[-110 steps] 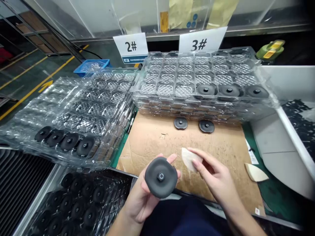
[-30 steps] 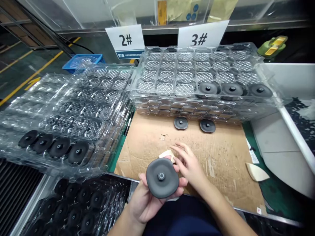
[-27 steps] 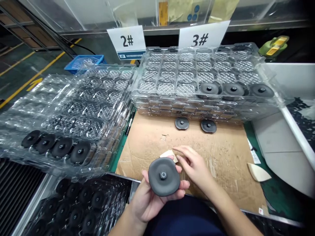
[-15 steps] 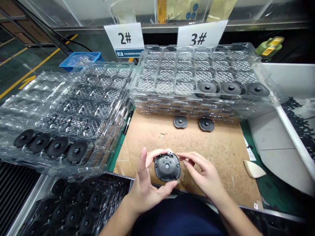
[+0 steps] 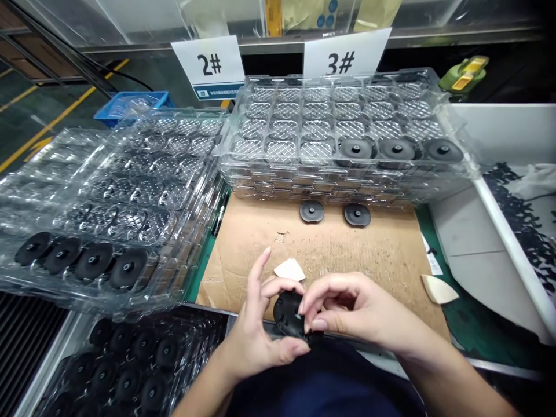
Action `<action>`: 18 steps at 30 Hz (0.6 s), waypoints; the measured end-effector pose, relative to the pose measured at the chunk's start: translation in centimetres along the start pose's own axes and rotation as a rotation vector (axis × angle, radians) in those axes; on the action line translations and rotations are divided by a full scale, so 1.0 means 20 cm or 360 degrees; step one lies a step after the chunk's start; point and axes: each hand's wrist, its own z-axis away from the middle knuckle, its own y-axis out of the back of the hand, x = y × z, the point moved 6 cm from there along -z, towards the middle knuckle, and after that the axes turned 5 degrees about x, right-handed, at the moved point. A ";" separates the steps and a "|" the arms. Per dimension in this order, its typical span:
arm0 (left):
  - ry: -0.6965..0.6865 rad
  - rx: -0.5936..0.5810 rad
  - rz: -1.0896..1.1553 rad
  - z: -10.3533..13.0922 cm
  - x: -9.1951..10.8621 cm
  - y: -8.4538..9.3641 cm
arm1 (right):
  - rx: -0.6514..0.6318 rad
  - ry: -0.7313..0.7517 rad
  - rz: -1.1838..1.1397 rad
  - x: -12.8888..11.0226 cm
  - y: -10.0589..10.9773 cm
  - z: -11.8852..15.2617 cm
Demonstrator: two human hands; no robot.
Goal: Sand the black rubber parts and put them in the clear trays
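Observation:
In front of my body, my left hand (image 5: 256, 327) grips a rounded black plastic cover (image 5: 285, 315) by its edge, between the thumb below and a finger above; the forefinger points up. Small pegs stand on the cover's face. My right hand (image 5: 347, 304) is closed in a pinch, its fingertips over the right part of the cover and hiding that side. Whatever lies between those fingertips is hidden. Beyond the hands, two similar black covers, one on the left (image 5: 311, 212) and one on the right (image 5: 357, 215), lie on the cardboard sheet (image 5: 243, 249).
Stacked clear trays (image 5: 317, 152) with several covers stand at the back; other trays (image 5: 174, 191) stand left. More covers (image 5: 125, 379) fill trays at lower left. Pale wedge pieces (image 5: 290, 270) lie on the cardboard and at its right edge. A white bin (image 5: 512, 231) with small black parts is right.
My right hand has moved left from beside the cover to over its right part. The cover has tilted and sunk slightly, and the pale wedge behind it now shows more. The camera view has shifted slightly.

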 end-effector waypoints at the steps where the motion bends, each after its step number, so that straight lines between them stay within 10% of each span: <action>1: 0.0020 -0.0023 -0.0010 0.00 0.00 -0.01 | -0.0033 -0.0010 -0.0095 -0.01 -0.01 0.00; 18: -0.0031 -0.0051 0.0081 -0.05 0.03 -0.13 | 0.0248 0.0120 -0.0339 0.09 0.15 0.09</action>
